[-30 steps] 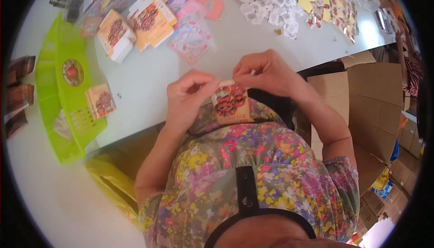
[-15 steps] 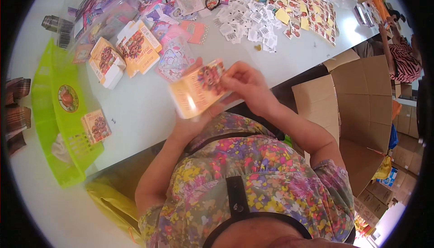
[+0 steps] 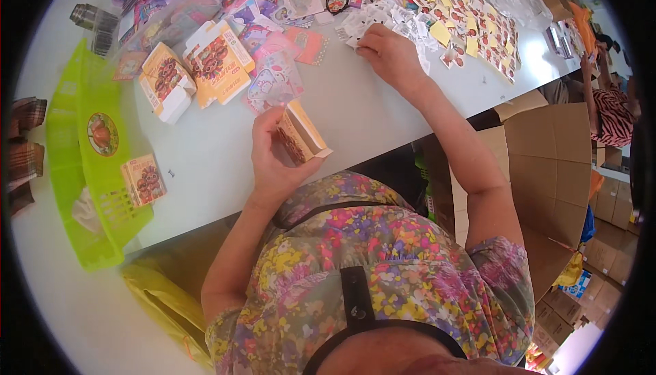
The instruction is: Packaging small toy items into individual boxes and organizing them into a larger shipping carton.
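My left hand (image 3: 268, 160) grips a small orange printed box (image 3: 307, 128) near the table's front edge. The box is squared out, and one of its ends faces me uncovered, showing a hollow inside. Out at the far middle, my right hand (image 3: 395, 59) is at the near edge of a heap of small white printed slips (image 3: 369, 18). Its thumb and fingers are pinched together; whatever they hold is hidden. Left of the heap lie a pink card (image 3: 311, 46) and clear sticker packets (image 3: 273, 88).
An orange carton (image 3: 164, 78) and a flattened one (image 3: 220, 61) lie at left. Another small orange box (image 3: 143, 181) rests by a green plastic basket (image 3: 85, 136). Character sticker sheets (image 3: 488, 26) cover the far right. A large cardboard box (image 3: 547, 149) stands beside the table; a person (image 3: 605, 112) is beyond.
The box went from flat between both hands to squared out in my left hand alone. My right hand let go of it and moved up and away to the white slips.
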A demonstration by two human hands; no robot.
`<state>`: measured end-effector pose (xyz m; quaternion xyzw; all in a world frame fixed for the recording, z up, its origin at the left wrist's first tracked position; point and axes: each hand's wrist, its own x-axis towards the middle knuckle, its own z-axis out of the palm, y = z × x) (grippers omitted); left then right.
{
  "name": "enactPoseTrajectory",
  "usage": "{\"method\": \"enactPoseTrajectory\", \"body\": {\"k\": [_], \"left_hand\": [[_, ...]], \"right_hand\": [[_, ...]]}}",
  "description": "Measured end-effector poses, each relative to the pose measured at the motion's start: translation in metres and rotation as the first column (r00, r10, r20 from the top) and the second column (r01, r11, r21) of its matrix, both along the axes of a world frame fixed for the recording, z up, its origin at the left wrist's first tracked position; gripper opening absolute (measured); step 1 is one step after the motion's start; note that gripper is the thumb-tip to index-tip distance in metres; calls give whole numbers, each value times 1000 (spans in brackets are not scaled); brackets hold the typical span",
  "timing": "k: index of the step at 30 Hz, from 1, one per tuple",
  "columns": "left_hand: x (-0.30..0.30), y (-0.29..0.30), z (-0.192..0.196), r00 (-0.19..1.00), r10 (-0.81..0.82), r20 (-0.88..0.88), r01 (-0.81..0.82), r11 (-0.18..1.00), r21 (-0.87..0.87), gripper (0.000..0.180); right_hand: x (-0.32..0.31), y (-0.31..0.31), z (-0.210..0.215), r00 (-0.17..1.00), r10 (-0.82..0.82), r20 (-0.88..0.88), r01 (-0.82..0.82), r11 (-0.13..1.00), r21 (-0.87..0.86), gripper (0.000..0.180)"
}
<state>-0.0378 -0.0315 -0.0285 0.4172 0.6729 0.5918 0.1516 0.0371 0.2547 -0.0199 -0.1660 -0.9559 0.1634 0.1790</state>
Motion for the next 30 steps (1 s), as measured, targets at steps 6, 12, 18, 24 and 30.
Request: {"method": "enactPoseTrajectory", "body": {"k": [6, 12, 18, 24, 30], "left_hand": [[7, 9, 5, 987, 16, 162, -20, 1000, 20, 84], [3, 16, 5, 993, 74, 93, -76, 997, 16, 81], [4, 21, 13, 921, 197, -336, -261, 953, -155, 77], [5, 18, 18, 848, 206, -488, -290, 952, -101, 76], [8, 5, 17, 815, 200, -544, -286, 955, -77, 77]], "right_hand": [[10, 20, -2, 915, -108, -389, -122, 843, -523, 22], [17, 5, 21, 916, -373, -151, 1, 376, -926, 16], [32, -79, 84, 992, 51, -116, -126, 352, -927, 13], [26, -100, 66, 978, 197, -60, -206, 940, -271, 9], [21, -122, 81, 931, 357, 81, -351, 933, -81, 17]]}}
